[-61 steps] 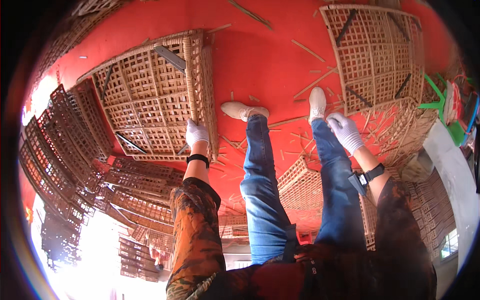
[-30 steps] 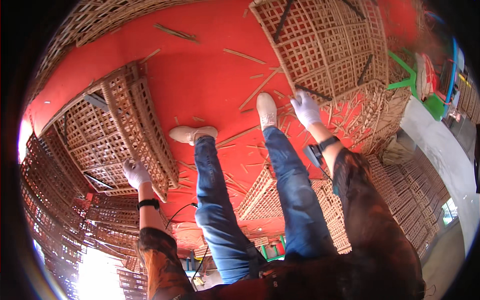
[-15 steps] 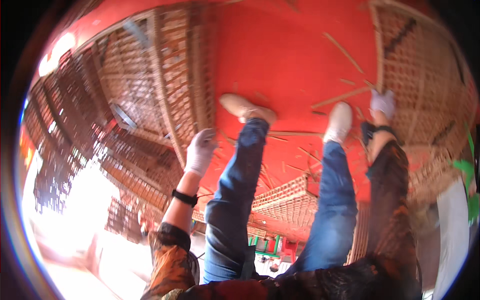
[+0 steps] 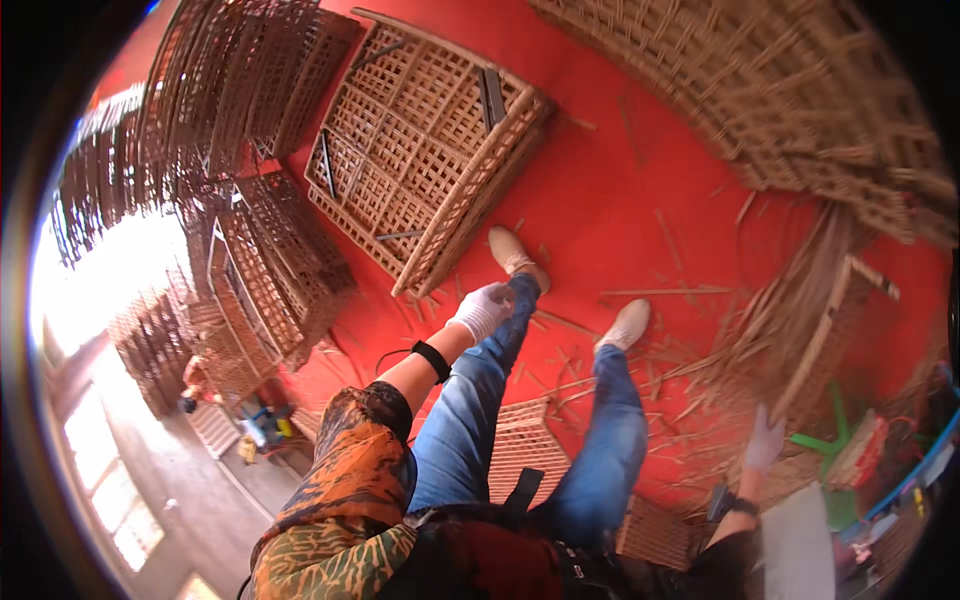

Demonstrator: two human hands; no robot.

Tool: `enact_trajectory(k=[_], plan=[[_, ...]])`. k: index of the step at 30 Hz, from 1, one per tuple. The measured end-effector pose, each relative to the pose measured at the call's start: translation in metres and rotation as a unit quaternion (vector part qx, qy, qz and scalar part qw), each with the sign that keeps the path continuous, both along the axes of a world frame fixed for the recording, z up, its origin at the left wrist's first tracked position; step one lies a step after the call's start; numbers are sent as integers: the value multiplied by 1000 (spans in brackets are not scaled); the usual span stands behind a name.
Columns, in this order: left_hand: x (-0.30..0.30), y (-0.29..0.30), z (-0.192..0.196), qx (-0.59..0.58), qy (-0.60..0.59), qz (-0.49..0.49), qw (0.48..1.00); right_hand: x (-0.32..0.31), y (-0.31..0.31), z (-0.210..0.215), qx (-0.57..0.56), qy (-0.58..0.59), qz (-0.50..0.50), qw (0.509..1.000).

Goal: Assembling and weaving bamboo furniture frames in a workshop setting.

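- The right hand (image 4: 765, 440) appears to be closed on the lower end of a woven panel (image 4: 820, 325), though the exact finger placing is blurred.
- The panel is seen almost edge-on, tipped up over the red floor (image 4: 590, 190) at the right, with loose cane strips (image 4: 740, 340) scattered beside it.
- The left hand (image 4: 485, 310) is held in front of the left leg, its fingers loosely curled and partly open; nothing is seen to be held in it.
- Another woven tray (image 4: 410, 150) is left lying on the floor ahead, dark braces set across its corners.
- The panel can be judged light for its span and fairly stiff along its rim, with more give in the open lattice.
- It is best gripped by the bound rim or a corner; thin strands could be snapped if pulled, while little slipping is expected.
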State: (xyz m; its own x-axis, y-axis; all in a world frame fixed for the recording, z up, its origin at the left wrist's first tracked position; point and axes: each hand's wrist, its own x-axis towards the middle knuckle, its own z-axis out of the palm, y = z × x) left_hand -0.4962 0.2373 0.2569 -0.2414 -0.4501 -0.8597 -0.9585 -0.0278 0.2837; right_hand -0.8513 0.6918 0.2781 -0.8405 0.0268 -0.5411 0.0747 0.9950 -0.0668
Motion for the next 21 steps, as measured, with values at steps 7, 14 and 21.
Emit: enact_trajectory(k=[7, 14, 21], plan=[[-40, 35, 105, -26, 72, -84, 993, -89, 34, 225, -81, 139, 152, 975], [-29, 25, 162, -19, 150, 19, 988, -60, 12, 303, -108, -15, 35, 993], [19, 13, 184, -54, 161, 21, 985, 38, -135, 408, -177, -146, 102, 968]])
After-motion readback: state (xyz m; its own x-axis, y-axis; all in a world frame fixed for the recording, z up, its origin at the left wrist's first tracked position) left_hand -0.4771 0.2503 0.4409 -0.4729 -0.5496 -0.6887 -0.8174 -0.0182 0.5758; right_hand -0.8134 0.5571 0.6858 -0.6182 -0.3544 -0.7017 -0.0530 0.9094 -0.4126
